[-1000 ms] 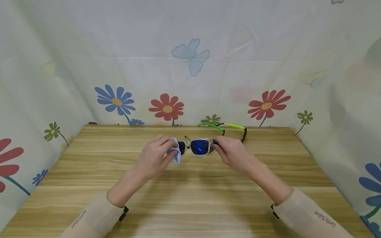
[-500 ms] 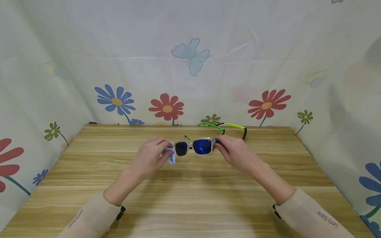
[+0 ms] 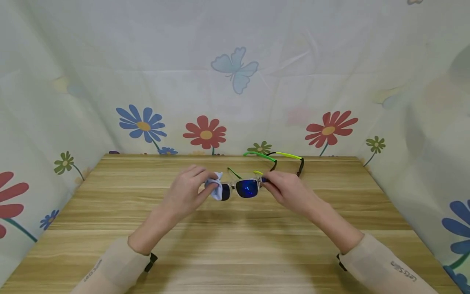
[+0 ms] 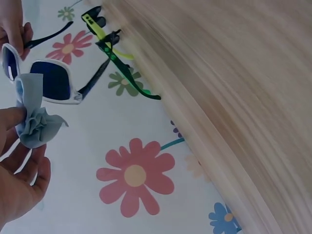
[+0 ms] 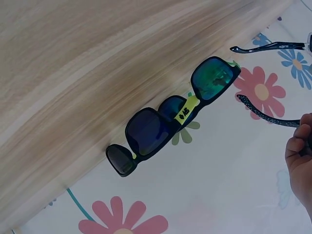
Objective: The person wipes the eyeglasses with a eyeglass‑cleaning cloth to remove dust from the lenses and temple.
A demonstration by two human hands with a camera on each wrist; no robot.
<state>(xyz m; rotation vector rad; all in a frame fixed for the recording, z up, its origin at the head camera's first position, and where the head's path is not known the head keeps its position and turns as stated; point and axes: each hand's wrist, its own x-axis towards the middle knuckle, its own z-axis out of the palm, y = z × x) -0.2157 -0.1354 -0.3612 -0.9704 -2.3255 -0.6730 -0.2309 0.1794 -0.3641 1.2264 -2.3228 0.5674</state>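
Note:
A pair of sunglasses [image 3: 247, 188] with a clear frame and dark blue lenses is held up over the table, lenses facing me. My right hand [image 3: 290, 188] pinches it at the hinge end on the right; the dark temple [image 5: 268, 117] reaches out from those fingers in the right wrist view. With thumb and fingers, my left hand [image 3: 185, 185] grips a crumpled light blue cloth [image 3: 216, 188]. The cloth lies over the outer part of the left lens, hiding it. In the left wrist view, the cloth [image 4: 36, 117] overlaps the frame beside one lens [image 4: 50, 80].
Behind the held pair, two dark-framed pairs of sunglasses lie near the table's back edge, one with green temples [image 3: 262, 155], one with yellow temples [image 3: 290, 154]. Their lenses [image 5: 212, 80] show in the right wrist view. A flowered curtain [image 3: 161, 90] hangs around the wooden table [image 3: 235, 253].
The cloth slid left off the left lens, then came back over its outer part. The sunglasses have sunk slightly and tipped. My right hand keeps its pinch.

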